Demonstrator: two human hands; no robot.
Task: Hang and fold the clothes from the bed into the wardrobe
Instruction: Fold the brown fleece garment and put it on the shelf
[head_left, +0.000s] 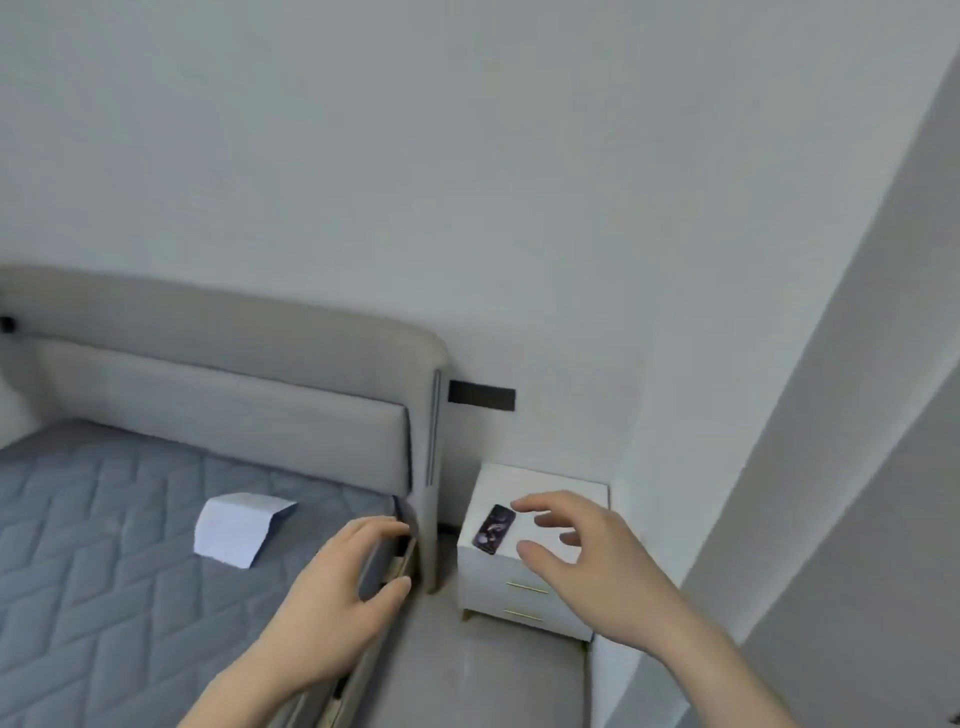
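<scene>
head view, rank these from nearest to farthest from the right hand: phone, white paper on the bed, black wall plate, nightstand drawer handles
Measured from the right hand:
1. Phone, on the nightstand top, just left of the fingertips.
2. Drawer handles, on the nightstand front, below the hand.
3. Black wall plate, on the wall above the nightstand.
4. White paper, on the mattress, far left, past the left hand.

A bedroom in a home.
A bed (130, 571) with a grey quilted mattress and a padded headboard (223, 374) stands against a plain white wall (467, 182); just beside its head-end corner is a white nightstand (519, 597) with two gold-handled drawers.
</scene>
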